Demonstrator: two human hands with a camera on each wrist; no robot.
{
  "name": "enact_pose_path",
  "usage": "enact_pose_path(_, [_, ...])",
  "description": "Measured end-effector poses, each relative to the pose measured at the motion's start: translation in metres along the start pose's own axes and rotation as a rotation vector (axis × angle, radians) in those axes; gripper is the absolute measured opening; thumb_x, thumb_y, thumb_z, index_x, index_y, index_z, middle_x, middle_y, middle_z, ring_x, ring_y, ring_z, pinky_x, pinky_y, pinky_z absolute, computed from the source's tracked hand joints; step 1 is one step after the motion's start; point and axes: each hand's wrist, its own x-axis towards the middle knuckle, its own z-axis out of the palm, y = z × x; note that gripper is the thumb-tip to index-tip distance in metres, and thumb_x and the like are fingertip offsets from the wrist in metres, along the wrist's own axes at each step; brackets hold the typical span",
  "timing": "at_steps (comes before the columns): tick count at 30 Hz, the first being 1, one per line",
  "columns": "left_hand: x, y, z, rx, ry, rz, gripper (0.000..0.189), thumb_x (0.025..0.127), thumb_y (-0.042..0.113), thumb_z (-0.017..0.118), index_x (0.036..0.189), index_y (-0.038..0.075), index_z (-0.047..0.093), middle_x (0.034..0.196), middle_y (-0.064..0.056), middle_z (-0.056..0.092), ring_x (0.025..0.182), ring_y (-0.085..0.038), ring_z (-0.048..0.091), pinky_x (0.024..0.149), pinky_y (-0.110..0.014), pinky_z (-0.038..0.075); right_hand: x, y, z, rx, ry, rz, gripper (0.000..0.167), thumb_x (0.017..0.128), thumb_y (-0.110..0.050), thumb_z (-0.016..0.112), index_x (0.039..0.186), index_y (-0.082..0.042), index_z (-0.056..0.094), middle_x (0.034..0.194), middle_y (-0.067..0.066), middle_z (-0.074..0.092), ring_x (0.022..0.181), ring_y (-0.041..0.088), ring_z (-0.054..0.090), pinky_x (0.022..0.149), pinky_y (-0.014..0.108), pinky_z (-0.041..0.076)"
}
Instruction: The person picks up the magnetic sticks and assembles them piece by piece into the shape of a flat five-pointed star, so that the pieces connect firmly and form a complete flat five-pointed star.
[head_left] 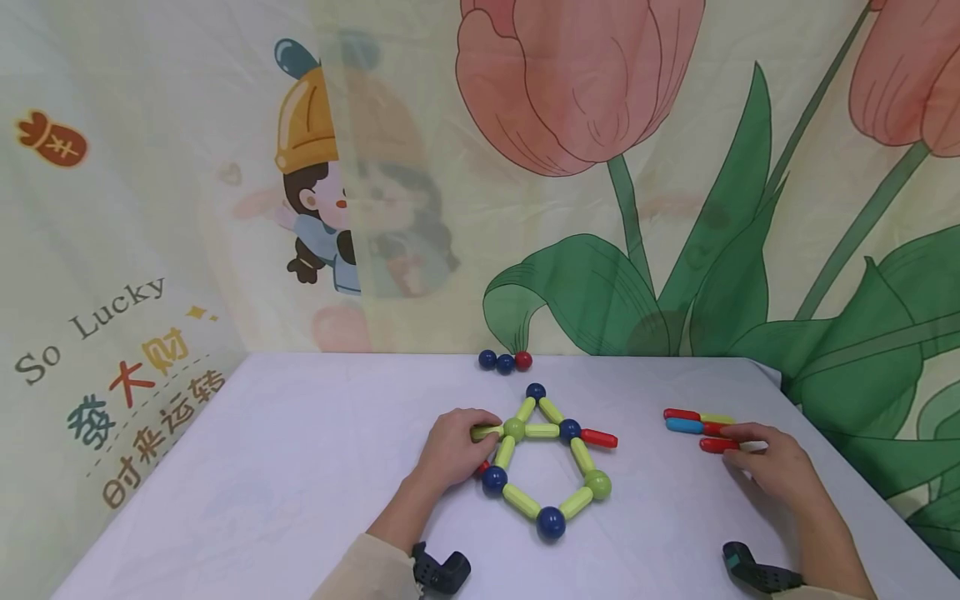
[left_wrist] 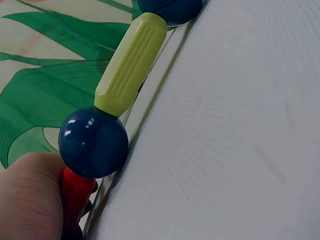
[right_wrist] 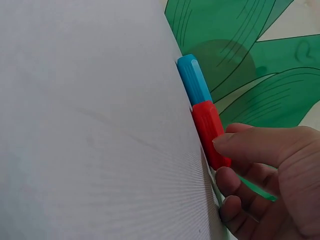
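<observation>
A figure of magnetic rods and balls lies on the table, with yellow-green rods [head_left: 542, 431], blue balls [head_left: 551, 523] and green balls [head_left: 597, 484]. A red rod [head_left: 599, 438] sticks out on its right. My left hand [head_left: 457, 450] grips the figure's left side, fingers over a yellow-green rod; in the left wrist view its thumb presses a red rod [left_wrist: 76, 197] beneath a blue ball [left_wrist: 93, 142]. At the right, my right hand [head_left: 772, 462] pinches a red rod [right_wrist: 210, 130], joined end to end with a blue rod [right_wrist: 194, 77]. Another red rod [head_left: 717, 446] lies beside the fingers.
Two loose blue balls and a red ball [head_left: 523, 361] sit at the table's back edge. Behind the blue rod lie a red rod [head_left: 680, 414] and a yellow-green rod [head_left: 717, 418] in line. A printed curtain [head_left: 405, 125] hangs behind the white table [head_left: 300, 467].
</observation>
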Motion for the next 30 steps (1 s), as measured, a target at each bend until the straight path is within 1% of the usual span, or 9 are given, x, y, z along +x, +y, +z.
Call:
enact_pose_path(4, [0.000, 0.000, 0.001, 0.004, -0.002, -0.005, 0.021, 0.093, 0.018, 0.071, 0.112, 0.015, 0.079, 0.108, 0.000, 0.078, 0.106, -0.020, 0.069, 0.096, -0.043, 0.056, 0.001, 0.000, 0.003, 0.000, -0.009, 0.003, 0.053, 0.092, -0.019, 0.074, 0.135, 0.008, 0.056, 0.132, 0.040, 0.047, 0.114, 0.053, 0.046, 0.072, 0.033, 0.056])
enact_pose_path(7, [0.001, 0.000, 0.001, -0.002, -0.005, -0.008, 0.020, 0.094, 0.018, 0.071, 0.112, 0.015, 0.079, 0.109, -0.001, 0.078, 0.106, -0.021, 0.069, 0.097, -0.044, 0.056, 0.001, 0.000, 0.004, -0.001, -0.005, 0.009, 0.052, 0.092, -0.018, 0.075, 0.133, 0.008, 0.058, 0.127, 0.038, 0.051, 0.113, 0.052, 0.046, 0.073, 0.034, 0.057])
enact_pose_path(11, [0.001, 0.000, 0.001, -0.007, -0.008, -0.009, 0.020, 0.094, 0.018, 0.071, 0.112, 0.014, 0.079, 0.109, -0.001, 0.078, 0.107, -0.021, 0.069, 0.098, -0.044, 0.056, 0.002, 0.000, 0.004, -0.006, -0.006, 0.013, 0.054, 0.094, -0.025, 0.074, 0.134, 0.008, 0.057, 0.128, 0.037, 0.050, 0.115, 0.052, 0.044, 0.074, 0.036, 0.059])
enact_pose_path(15, [0.002, -0.001, 0.001, -0.013, -0.011, -0.010, 0.020, 0.094, 0.019, 0.071, 0.112, 0.014, 0.079, 0.109, -0.001, 0.078, 0.107, -0.021, 0.069, 0.097, -0.044, 0.056, 0.003, 0.001, 0.002, 0.009, -0.021, 0.006, 0.054, 0.097, -0.031, 0.070, 0.135, 0.007, 0.058, 0.130, 0.037, 0.050, 0.117, 0.052, 0.042, 0.073, 0.032, 0.056])
enact_pose_path(18, [0.001, -0.001, 0.001, -0.015, -0.011, -0.012, 0.020, 0.094, 0.019, 0.071, 0.112, 0.014, 0.079, 0.109, -0.001, 0.078, 0.107, -0.021, 0.069, 0.097, -0.044, 0.056, 0.003, 0.001, 0.002, 0.050, -0.029, 0.016, 0.057, 0.100, -0.035, 0.066, 0.137, 0.007, 0.056, 0.133, 0.036, 0.049, 0.112, 0.046, 0.048, 0.071, 0.029, 0.055])
enact_pose_path(20, [0.000, -0.001, 0.001, -0.012, -0.011, -0.015, 0.020, 0.094, 0.019, 0.071, 0.112, 0.014, 0.079, 0.109, -0.001, 0.077, 0.107, -0.021, 0.069, 0.097, -0.045, 0.056, 0.003, 0.000, 0.001, 0.097, -0.033, 0.030, 0.061, 0.101, -0.039, 0.063, 0.141, 0.006, 0.054, 0.136, 0.035, 0.047, 0.108, 0.039, 0.053, 0.071, 0.028, 0.054])
enact_pose_path(23, [0.000, 0.000, 0.001, -0.011, -0.011, -0.020, 0.020, 0.094, 0.019, 0.071, 0.112, 0.014, 0.079, 0.109, -0.001, 0.077, 0.107, -0.022, 0.069, 0.097, -0.045, 0.056, 0.001, -0.002, 0.002, 0.183, -0.041, 0.050, 0.068, 0.102, -0.047, 0.060, 0.146, 0.004, 0.050, 0.141, 0.033, 0.046, 0.104, 0.029, 0.056, 0.072, 0.027, 0.054])
enact_pose_path(27, [0.000, -0.001, 0.001, -0.011, -0.011, -0.025, 0.020, 0.094, 0.019, 0.071, 0.112, 0.014, 0.079, 0.109, -0.001, 0.077, 0.108, -0.022, 0.068, 0.098, -0.045, 0.056, -0.001, -0.006, 0.003, 0.269, -0.051, 0.034, 0.070, 0.102, -0.049, 0.059, 0.149, 0.001, 0.048, 0.143, 0.028, 0.049, 0.103, 0.018, 0.059, 0.077, 0.024, 0.057])
enact_pose_path(30, [0.000, -0.001, 0.001, -0.009, -0.011, -0.021, 0.021, 0.094, 0.019, 0.071, 0.112, 0.014, 0.079, 0.109, -0.001, 0.077, 0.108, -0.022, 0.068, 0.098, -0.045, 0.055, -0.002, -0.010, 0.005, 0.314, -0.064, 0.010, 0.069, 0.102, -0.047, 0.061, 0.149, 0.002, 0.049, 0.143, 0.026, 0.050, 0.100, 0.009, 0.061, 0.080, 0.021, 0.059])
